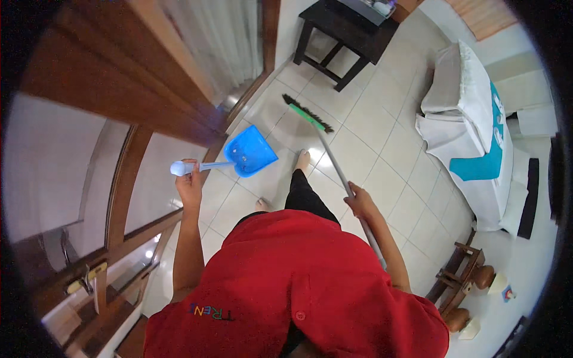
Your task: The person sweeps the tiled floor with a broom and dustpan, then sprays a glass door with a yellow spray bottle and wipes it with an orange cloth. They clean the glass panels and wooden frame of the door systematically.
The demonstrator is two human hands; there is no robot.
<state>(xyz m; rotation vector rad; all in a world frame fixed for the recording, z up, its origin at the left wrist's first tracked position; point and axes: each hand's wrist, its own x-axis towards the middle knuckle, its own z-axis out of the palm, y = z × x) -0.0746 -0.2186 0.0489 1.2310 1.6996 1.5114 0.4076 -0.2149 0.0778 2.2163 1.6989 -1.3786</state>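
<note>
My left hand is closed round the pale handle of a blue dustpan. The pan lies ahead of me, left of my feet, with a few small light bits visible in it. My right hand grips the grey pole of a broom. Its green head with dark bristles is farther forward, right of the dustpan and apart from it, over the tiled floor.
A wooden door frame with glass panels stands close on my left. A dark table is ahead. On the right is a bed with white linen and a teal runner. A small wooden stand sits at the lower right.
</note>
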